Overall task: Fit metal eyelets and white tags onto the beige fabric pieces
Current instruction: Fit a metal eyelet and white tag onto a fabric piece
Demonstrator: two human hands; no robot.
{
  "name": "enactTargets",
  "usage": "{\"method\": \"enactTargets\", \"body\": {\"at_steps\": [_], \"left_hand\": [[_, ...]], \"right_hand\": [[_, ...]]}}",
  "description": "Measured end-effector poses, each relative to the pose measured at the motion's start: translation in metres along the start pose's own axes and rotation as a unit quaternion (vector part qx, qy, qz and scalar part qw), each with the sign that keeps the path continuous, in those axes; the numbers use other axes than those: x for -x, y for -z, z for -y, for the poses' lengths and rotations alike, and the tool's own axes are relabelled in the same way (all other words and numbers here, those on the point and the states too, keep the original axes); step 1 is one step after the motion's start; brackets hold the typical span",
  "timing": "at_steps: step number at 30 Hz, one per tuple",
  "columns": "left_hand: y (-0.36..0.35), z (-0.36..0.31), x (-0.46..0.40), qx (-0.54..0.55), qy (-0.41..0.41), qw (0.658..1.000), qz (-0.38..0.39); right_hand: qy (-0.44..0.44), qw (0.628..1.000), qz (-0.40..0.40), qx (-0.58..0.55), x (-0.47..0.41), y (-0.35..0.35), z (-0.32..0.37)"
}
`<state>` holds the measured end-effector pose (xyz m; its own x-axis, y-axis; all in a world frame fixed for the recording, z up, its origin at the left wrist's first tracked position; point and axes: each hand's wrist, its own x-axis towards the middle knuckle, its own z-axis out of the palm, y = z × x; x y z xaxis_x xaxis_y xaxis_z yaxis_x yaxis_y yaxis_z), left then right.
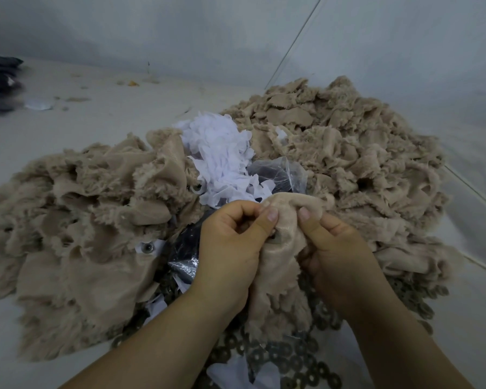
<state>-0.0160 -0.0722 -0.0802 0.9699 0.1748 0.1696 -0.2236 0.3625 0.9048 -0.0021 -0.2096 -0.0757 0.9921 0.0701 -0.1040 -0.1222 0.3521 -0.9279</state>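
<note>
Right, both hands low and central, forearms angled in from below. Left hand (230, 245) curled, thumb pressed on beige fabric piece (278, 265) beside metal eyelet (275, 239) — right hand (337, 259) pinching same piece at folded top edge, thumb up. White tags (222, 161) heaped just beyond knuckles; loose eyelets (292, 360) scattered beneath wrists.

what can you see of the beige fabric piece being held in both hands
The beige fabric piece is soft cloth, smooth on the side facing up, with a fuzzy, frayed lower edge. Both hands pinch its bunched top: the left hand and the right hand. A metal eyelet sits in it between the thumbs. It hangs over loose metal rings.
</note>
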Motion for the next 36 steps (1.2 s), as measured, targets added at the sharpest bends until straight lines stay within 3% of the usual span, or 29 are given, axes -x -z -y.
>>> {"method": "enactTargets", "body": {"at_steps": [4,8,18,28,36], "left_hand": [[0.003,-0.002,-0.004,0.041,0.011,0.999,-0.018],[0.003,-0.004,-0.007,0.071,0.017,0.997,-0.019],[0.002,-0.007,-0.003,0.039,0.023,0.999,0.012],[0.002,-0.003,-0.004,-0.035,0.02,0.999,0.01],[0.003,-0.002,-0.005,-0.069,0.018,0.997,0.019]], "right_hand": [[-0.078,0.99,0.023,-0.116,-0.005,0.004,0.01],[-0.107,0.982,0.041,-0.15,-0.006,0.008,0.014],[0.004,0.999,0.01,0.047,-0.002,0.004,-0.001],[0.082,0.993,0.046,0.066,0.002,-0.002,-0.003],[0.097,0.989,0.018,0.114,0.0,0.003,-0.008]]}}
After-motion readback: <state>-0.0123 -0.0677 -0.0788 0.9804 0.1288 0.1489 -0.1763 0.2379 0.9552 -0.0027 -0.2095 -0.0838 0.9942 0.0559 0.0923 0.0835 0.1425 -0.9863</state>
